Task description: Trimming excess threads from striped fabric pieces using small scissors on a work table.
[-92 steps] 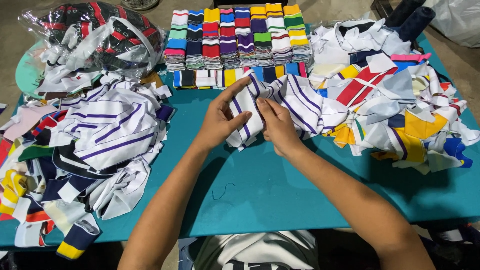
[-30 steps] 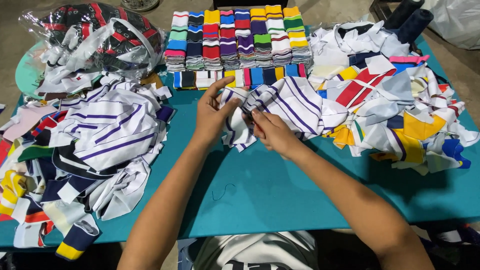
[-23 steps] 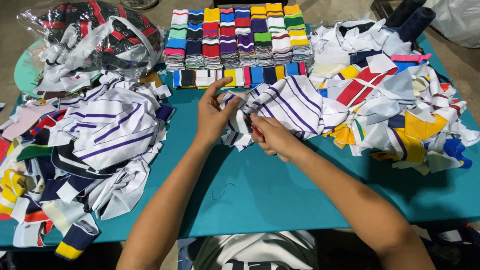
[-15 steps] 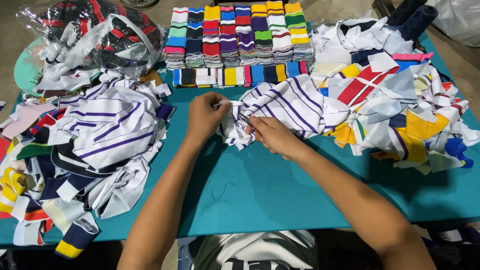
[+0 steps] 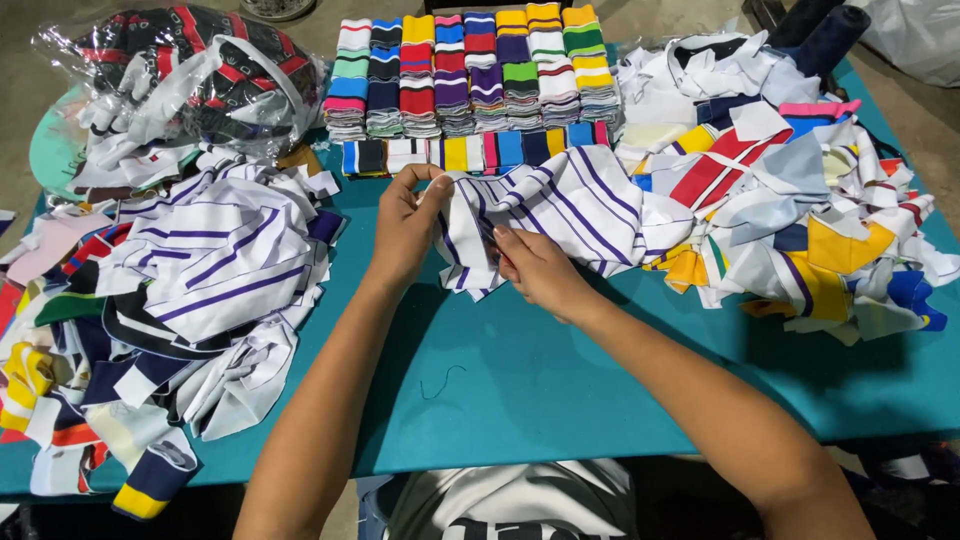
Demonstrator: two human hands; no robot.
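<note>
On the teal table (image 5: pixel 560 380), left hand (image 5: pixel 405 225) and right hand (image 5: pixel 540 270) each pinch the white purple-striped cloth piece (image 5: pixel 560 205).

Left hand (image 5: pixel 405 228) and right hand (image 5: pixel 535 270) both pinch a white purple-striped fabric piece (image 5: pixel 560 205) on the teal table (image 5: pixel 560 370). Folded coloured stacks (image 5: pixel 470 70) at twelve o'clock; loose scraps (image 5: pixel 190 290) at nine.
</note>
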